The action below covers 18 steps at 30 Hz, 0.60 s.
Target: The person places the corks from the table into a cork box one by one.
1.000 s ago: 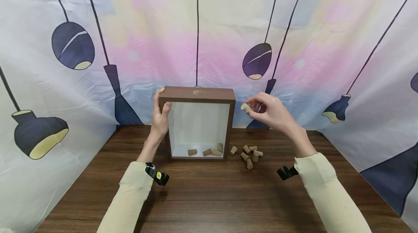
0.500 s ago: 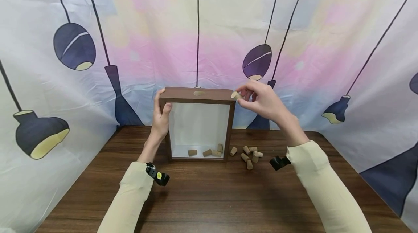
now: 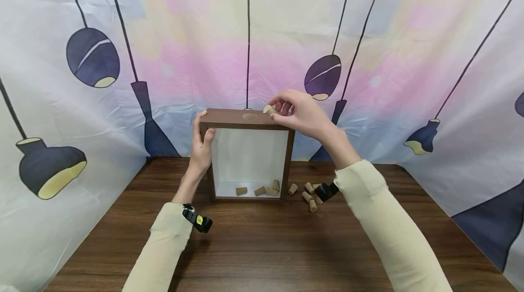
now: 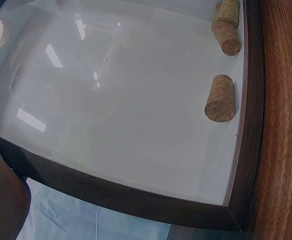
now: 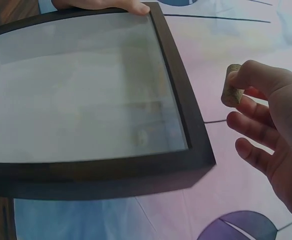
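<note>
A brown-framed shadow box (image 3: 247,124) with a clear front stands upright on the table, an oval hole (image 3: 249,116) in its top side. My left hand (image 3: 201,146) grips its upper left corner, thumb on the front frame. Between thumb and fingertips my right hand (image 3: 303,114) pinches a cork (image 3: 269,110), just above the top side and to the right of the hole. The right wrist view shows this cork (image 5: 231,86) apart from the frame. Several corks lie inside on the box floor, among them a single cork (image 4: 220,98) and a small group at the right.
Right of the box, several loose corks (image 3: 307,196) lie on the dark wooden table (image 3: 262,242), partly hidden behind the right wrist camera (image 3: 326,191). A printed cloth (image 3: 184,64) hangs close behind the box and along both sides.
My right hand has carried the cork leftward and up, from beside the box to over its top side near the hole. The left hand and box have stayed in place.
</note>
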{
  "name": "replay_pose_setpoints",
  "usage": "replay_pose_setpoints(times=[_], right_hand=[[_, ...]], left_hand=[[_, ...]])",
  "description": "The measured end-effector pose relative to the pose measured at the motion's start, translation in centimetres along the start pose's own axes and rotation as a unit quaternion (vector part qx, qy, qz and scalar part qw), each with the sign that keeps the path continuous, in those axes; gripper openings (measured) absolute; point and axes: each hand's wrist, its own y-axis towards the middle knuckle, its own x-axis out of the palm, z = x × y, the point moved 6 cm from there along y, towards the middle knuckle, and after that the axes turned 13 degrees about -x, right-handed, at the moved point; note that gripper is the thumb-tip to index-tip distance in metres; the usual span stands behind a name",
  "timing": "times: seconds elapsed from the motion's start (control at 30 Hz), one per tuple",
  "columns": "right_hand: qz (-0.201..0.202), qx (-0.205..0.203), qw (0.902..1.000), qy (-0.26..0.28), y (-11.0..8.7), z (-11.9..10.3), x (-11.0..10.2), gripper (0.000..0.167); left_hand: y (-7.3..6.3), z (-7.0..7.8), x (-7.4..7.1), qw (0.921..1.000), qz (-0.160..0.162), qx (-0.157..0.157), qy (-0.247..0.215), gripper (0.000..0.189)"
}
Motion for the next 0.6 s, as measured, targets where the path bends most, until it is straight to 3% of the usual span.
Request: replay_pose_setpoints(times=[0.6], right_hand=[[-0.030,0.048,0.9984,0.007,3.4,0.9,3.8,0.022]], left_hand=[[-0.1,0.3,0.1,1.0000,-0.003,0.008,-0.003,0.058]])
